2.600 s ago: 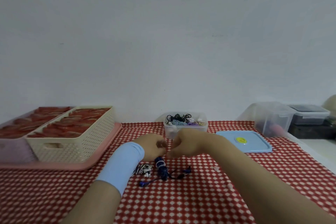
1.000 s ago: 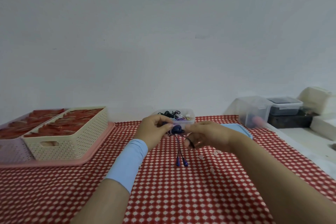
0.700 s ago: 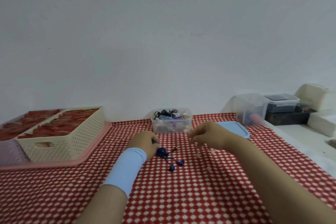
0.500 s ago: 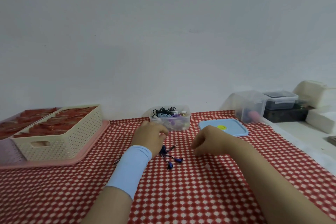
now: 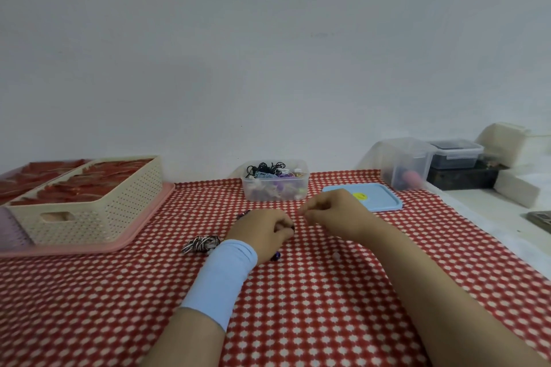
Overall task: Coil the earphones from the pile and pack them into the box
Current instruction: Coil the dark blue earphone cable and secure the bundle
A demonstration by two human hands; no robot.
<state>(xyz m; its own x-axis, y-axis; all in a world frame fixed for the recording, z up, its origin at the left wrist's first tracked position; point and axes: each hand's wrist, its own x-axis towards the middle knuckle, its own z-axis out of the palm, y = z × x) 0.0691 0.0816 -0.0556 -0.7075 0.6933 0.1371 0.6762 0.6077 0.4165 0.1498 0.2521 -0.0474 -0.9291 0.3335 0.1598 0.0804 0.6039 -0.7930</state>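
Note:
My left hand (image 5: 264, 232), with a light blue wristband, rests on the red checked cloth and covers the blue earphones (image 5: 276, 256); only a blue bud shows under its edge and a bit of cord at the fingertips. My right hand (image 5: 334, 213) hovers just right of it, fingers curled and pinched, with nothing clearly visible in them. A black-and-white coiled earphone (image 5: 202, 243) lies left of my left wrist. The clear plastic box (image 5: 274, 188) behind the hands holds several coiled earphones. Its blue lid (image 5: 378, 197) lies flat to the right.
A cream perforated basket (image 5: 89, 208) with red contents sits on a pink tray (image 5: 140, 228) at the left. Clear and dark storage boxes (image 5: 405, 164) and white foam blocks (image 5: 515, 191) stand at the back right, beyond the cloth's right edge.
The blue earphones, held up between both hands a second ago, came down onto the cloth. My left hand now covers them and my right hand has come in close beside it.

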